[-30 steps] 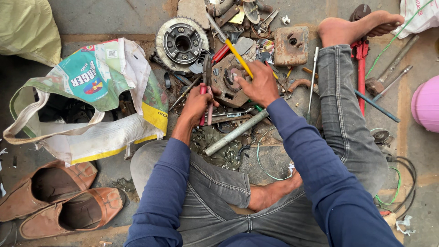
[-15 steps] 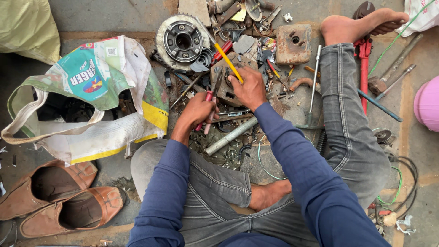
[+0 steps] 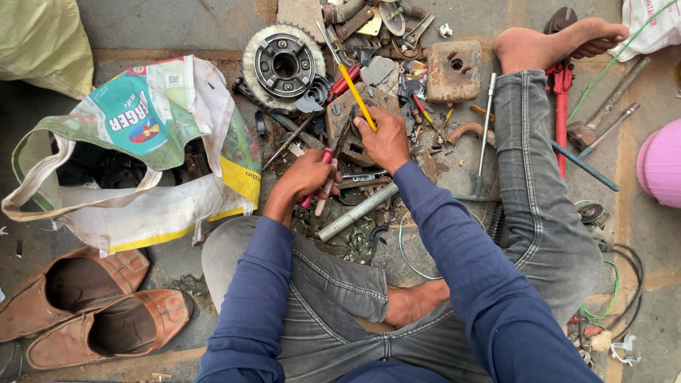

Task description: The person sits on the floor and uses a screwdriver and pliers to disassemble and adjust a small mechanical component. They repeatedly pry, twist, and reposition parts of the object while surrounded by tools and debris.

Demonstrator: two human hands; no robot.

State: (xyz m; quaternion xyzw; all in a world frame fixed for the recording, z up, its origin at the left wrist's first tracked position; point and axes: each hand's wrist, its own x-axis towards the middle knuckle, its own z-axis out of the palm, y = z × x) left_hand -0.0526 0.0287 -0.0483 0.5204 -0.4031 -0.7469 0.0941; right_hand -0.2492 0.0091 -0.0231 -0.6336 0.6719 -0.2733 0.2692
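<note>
I sit on the ground with a heap of metal parts in front of me. My right hand (image 3: 386,138) grips a yellow-handled screwdriver (image 3: 352,81) whose shaft points up and away, and the hand rests on a rusty metal housing (image 3: 345,119). My left hand (image 3: 306,177) is shut on red-handled pliers (image 3: 320,186), whose jaws reach toward the same housing. A grey metal pipe (image 3: 357,211) lies just below both hands.
A round toothed clutch wheel (image 3: 284,65) lies at the top. A rusty block (image 3: 454,71), red pipe wrench (image 3: 561,106) and loose tools lie near my bare foot (image 3: 553,42). An open woven bag (image 3: 142,156) and brown shoes (image 3: 92,312) are at the left. A pink round object (image 3: 661,163) is at the right.
My right hand has lifted the screwdriver more upright over the housing. My left hand has closed on the red-handled pliers and brought them up beside the housing.
</note>
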